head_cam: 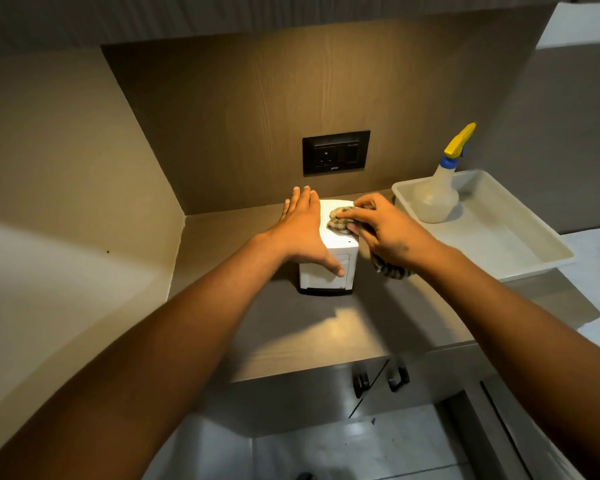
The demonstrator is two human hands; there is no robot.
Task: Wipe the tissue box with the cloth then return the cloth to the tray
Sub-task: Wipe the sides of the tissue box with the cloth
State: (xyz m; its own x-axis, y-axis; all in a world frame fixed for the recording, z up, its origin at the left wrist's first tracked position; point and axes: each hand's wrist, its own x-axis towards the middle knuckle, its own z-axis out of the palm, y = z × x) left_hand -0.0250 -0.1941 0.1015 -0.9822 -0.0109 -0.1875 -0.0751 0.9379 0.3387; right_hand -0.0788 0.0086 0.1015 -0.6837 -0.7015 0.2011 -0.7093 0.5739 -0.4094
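White hard-shelled tissue box, upright on the grey-brown counter near the back panel, just left of the tray; judged light and rigid with smooth, likely slippery faces, so it may skate or tip under a sideways rub; brace it by the flat sides, as you do now. Checked cloth, soft and limp, bunched on the box's top face with a loose tail hanging past the box's right side below your wrist; take it in a gathered handful so the tail does not drag. Your right hand: fingers curled and closed on the cloth, fingertips pressing it onto the top. Your left hand: fingers straight and together, spread flat along the box's left edge, thumb across the front face; steadying, not gripping. Tray holds a spray bottle at its far left corner; the rest of its floor looks free for the cloth.
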